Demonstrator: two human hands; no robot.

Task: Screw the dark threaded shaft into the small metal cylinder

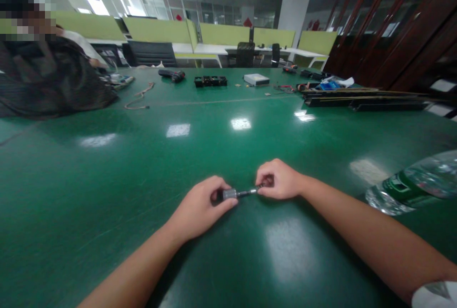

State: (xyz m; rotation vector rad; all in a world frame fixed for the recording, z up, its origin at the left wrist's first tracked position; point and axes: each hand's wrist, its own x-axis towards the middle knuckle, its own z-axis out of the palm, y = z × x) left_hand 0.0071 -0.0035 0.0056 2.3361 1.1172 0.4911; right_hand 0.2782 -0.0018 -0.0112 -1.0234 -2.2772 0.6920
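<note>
My left hand (205,203) grips the grey, ridged handle of a small screwdriver (230,194) between thumb and fingers. Its thin dark shaft points to the right and ends in a shiny metal sleeve. At that end, my right hand (280,179) is closed in a pinch, with thumb and forefinger at the tip. A small dark piece shows between those fingers, too small to make out. Both hands are low over the green table (143,165), near its middle.
A large water bottle (410,184) with a green label lies on its side at right. Along the far side are black metal rails (385,103), a white box (256,79), a black module (210,81), a power drill (171,75) and a cable (137,101). A dark bag (53,74) stands far left, near a person.
</note>
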